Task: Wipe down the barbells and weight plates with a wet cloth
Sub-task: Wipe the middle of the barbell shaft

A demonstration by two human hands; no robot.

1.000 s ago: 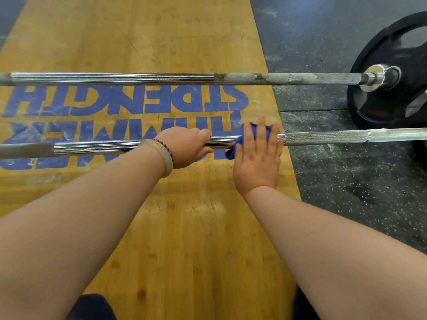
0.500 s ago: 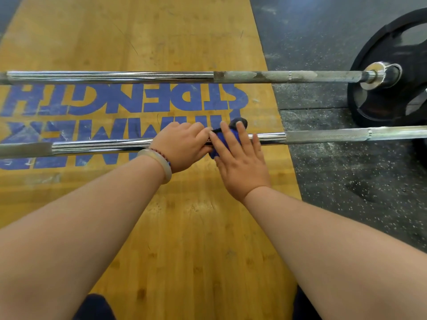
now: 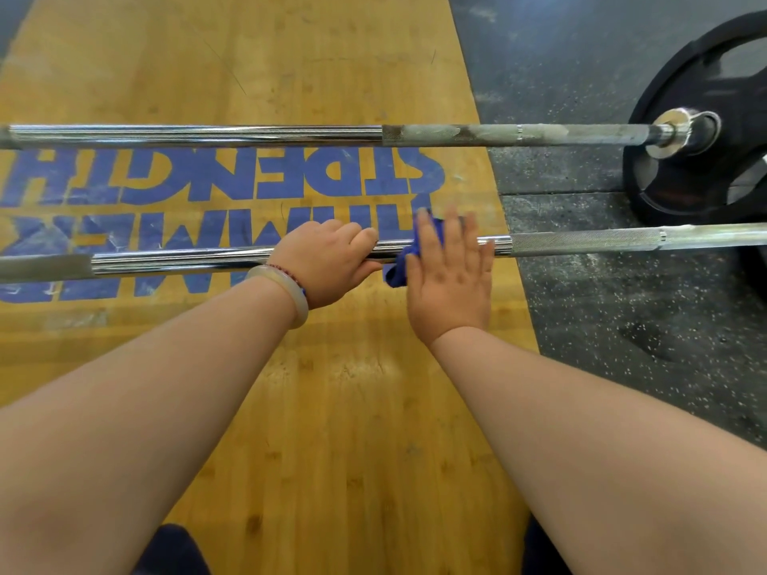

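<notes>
Wiping in progress: the near chrome steel barbell (image 3: 581, 240) is gripped by the left hand (image 3: 328, 263), fingers curled round the smooth shaft. A crumpled blue fabric cloth (image 3: 398, 271) is pressed onto the bar just right of that grip by the right hand (image 3: 450, 276) — fingers straight and spread, nothing pinched. Half a second ago the cloth was tucked against the gripping hand; it has since been swept slightly rightward, so a back-and-forth stroke appears under way on the bright centre section. Further right of the grip the knurled length looks duller and is judged unwiped — as are the chalk-streaked far steel barbell (image 3: 456, 134) and its round black weight plate (image 3: 697, 172) beyond.
</notes>
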